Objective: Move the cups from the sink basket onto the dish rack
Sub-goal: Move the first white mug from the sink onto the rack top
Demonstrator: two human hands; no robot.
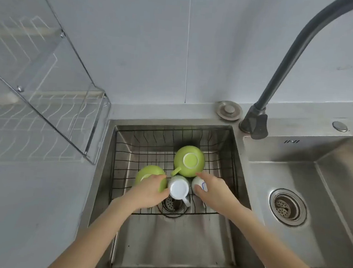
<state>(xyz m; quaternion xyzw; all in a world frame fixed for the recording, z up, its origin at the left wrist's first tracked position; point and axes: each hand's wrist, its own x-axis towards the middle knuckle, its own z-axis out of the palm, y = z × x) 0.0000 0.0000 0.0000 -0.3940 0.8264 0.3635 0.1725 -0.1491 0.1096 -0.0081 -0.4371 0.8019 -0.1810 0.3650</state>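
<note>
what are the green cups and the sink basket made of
Green cups: probably glazed ceramic, given the glossy green sides and the far one's paler unglazed-looking foot. Sink basket: thin dark wire grid, likely coated metal, though the coating is unclear.

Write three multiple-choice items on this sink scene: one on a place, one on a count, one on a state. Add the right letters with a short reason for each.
1. Where does the dish rack stand?
A. left of the sink
B. inside the right basin
C. under the faucet

2. How many green cups are in the sink basket?
A. one
B. two
C. four

3. How do the cups sit?
A. upright, full of water
B. stacked in one pile
C. upside down

Answers:
1 A: the rack is on the counter left of the basin.
2 B: one green cup at the back, another under the left hand.
3 C: the white cup and the back green one show their bases.
</note>
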